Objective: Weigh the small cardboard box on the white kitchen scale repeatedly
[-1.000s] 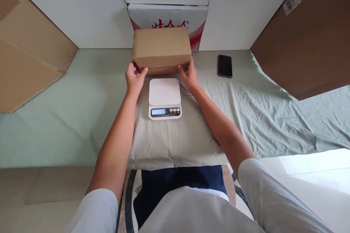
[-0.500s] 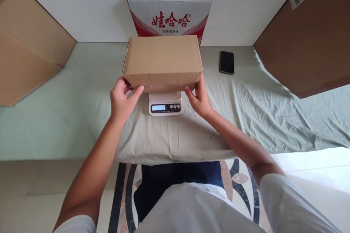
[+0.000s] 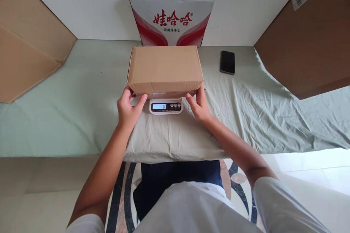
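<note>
A brown cardboard box [image 3: 165, 64] is held level between my two hands, over a small white digital scale [image 3: 166, 112]. My left hand [image 3: 129, 107] grips its lower left front corner, thumb on the front face and fingers underneath. At the lower right corner my right hand [image 3: 200, 105] grips it the same way. The scale's front panel shows below the box, and its lit display reads 0. The scale's plate is hidden under the box, so I cannot see whether they touch.
A black phone [image 3: 227, 62] lies to the right on the green cloth [image 3: 90, 91]. Behind stands a white and red carton [image 3: 172, 5] with Chinese lettering. Large cardboard boxes flank the table, one at left [image 3: 30, 43] and one at right [image 3: 308, 43].
Both hands have brought the cardboard box lower and slightly nearer to me, over the scale. More of the carton behind now shows. The display still reads 0.
</note>
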Demonstrator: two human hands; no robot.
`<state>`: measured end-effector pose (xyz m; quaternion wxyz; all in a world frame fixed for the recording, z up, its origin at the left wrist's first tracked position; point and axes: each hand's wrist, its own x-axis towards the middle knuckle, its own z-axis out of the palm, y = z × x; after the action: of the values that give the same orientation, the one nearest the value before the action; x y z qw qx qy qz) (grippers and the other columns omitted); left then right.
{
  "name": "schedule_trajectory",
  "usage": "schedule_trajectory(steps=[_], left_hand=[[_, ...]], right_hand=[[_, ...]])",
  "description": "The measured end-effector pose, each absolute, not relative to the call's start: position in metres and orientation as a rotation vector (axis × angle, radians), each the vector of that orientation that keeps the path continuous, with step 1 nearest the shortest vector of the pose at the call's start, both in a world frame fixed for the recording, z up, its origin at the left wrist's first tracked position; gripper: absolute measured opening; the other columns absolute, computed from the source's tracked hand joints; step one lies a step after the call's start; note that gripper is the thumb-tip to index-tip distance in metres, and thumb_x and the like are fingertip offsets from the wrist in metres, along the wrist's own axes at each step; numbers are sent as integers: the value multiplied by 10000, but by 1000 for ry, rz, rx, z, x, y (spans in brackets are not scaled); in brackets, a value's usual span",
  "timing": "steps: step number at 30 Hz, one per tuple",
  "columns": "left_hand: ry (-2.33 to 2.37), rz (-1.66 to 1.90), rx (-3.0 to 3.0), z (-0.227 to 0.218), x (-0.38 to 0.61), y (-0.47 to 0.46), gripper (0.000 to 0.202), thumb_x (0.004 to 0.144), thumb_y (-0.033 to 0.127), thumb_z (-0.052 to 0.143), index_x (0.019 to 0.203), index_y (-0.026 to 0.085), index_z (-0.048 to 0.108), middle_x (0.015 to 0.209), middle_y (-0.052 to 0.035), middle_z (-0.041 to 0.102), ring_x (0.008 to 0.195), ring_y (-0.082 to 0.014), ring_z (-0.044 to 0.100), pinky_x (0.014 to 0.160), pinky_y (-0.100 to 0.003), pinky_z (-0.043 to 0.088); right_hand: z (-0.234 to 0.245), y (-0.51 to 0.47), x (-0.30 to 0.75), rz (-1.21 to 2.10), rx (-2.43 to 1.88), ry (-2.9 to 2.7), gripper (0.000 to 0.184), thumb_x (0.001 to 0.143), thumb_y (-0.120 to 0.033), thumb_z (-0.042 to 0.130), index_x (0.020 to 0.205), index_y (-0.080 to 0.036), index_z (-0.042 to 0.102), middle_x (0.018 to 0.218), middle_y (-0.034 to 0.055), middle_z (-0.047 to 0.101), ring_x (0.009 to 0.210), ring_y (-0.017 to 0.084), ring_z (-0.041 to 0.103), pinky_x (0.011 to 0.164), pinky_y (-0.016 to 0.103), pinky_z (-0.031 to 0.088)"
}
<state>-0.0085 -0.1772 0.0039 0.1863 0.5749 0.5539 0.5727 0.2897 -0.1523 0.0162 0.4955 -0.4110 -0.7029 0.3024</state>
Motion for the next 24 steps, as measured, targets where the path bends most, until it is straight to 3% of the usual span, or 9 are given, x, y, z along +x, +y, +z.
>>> schedule_trajectory(steps=[8,18,24], left_hand=[[1552,1606,1647,-1,-10,-175,518,914,512,819,1311,195,719,1157,-121,813,1096,-303,829,1049,-498,719],[1550,1587,1589,3,-6,-174,592,904,570,832,1352,199,722,1233,-144,816,1209,-327,816,1143,-513,672],[1509,1625,1527,3,-6,-174,756,864,580,884,1507,244,670,1477,-175,749,1409,-345,746,1234,-520,618]], right_hand=[[11,-157,287,751,-1039,-1675,952,1007,-870,527,1757,-322,317,1703,165,571,1738,388,414,1418,677,458],[9,-156,282,777,-1048,-1631,974,975,-909,546,1725,-324,340,1698,176,554,1668,369,494,1341,627,559],[8,-156,282,791,-1055,-1603,964,954,-914,574,1695,-324,396,1674,171,580,1710,379,435,1411,666,468]])
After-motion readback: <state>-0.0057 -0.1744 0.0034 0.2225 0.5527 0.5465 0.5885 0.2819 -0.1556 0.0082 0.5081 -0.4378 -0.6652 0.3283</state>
